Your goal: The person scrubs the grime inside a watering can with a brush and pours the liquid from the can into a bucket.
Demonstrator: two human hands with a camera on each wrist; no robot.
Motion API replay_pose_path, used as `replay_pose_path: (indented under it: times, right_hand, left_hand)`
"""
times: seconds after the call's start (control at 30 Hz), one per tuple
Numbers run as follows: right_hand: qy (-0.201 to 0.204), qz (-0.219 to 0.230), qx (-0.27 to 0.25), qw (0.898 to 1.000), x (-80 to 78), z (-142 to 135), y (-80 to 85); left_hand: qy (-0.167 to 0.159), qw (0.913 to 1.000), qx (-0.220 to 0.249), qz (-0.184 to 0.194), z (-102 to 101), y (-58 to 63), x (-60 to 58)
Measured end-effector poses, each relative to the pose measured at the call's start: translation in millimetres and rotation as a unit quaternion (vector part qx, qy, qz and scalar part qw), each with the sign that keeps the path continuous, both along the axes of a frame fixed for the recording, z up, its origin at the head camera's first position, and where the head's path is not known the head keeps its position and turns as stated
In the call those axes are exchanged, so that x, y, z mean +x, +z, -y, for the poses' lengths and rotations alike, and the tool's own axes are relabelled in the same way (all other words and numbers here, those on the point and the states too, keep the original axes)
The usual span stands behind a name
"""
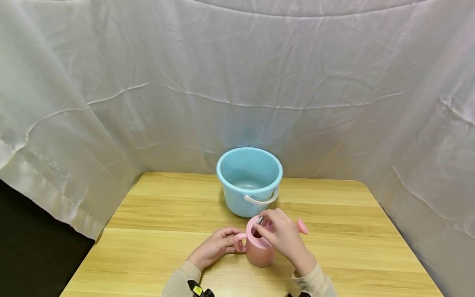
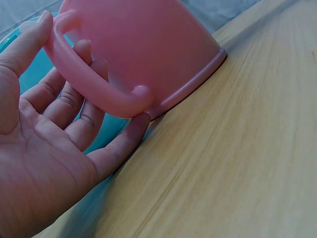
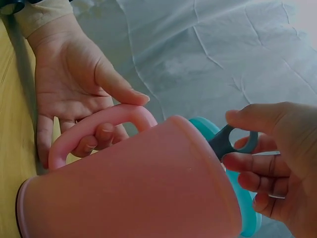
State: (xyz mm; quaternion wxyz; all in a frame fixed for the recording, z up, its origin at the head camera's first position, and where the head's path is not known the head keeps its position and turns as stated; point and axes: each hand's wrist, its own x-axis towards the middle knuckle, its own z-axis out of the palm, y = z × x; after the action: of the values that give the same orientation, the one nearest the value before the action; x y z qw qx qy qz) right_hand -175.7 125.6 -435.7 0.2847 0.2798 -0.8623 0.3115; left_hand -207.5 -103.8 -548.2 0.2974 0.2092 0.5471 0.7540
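A pink watering can point(image 1: 260, 256) stands upright on the wooden table. My left hand point(image 1: 215, 246) holds its handle point(image 2: 79, 79), with the thumb at the top and several fingers passed through the loop. Over the can's top opening is my right hand point(image 1: 285, 237), pinching a dark grey ring-shaped handle point(image 3: 229, 144) between thumb and fingers. The lower part of this grey tool is hidden inside the can, so its exact kind cannot be told.
Just behind the can stands a light blue bucket point(image 1: 241, 203) with a white handle point(image 1: 264, 202) hanging at its front. The wooden table point(image 1: 159, 214) is bounded by pale grey curtains point(image 1: 208, 82) at the back and sides.
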Motion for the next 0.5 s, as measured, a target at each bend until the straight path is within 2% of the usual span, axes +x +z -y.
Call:
replay_pose_path:
  times: [0.17, 0.5]
  right_hand:
    - [-0.021, 0.032, 0.019, 0.999, -0.3, 0.8, -1.5]
    - [-0.033, 0.01, 0.035, 0.999, -3.6, 1.0, -4.4]
  left_hand:
    - [-0.001, 1.0, 0.003, -0.001, 0.1, -0.3, -0.2]
    - [0.002, 1.0, 0.001, -0.001, -0.1, -1.0, -0.2]
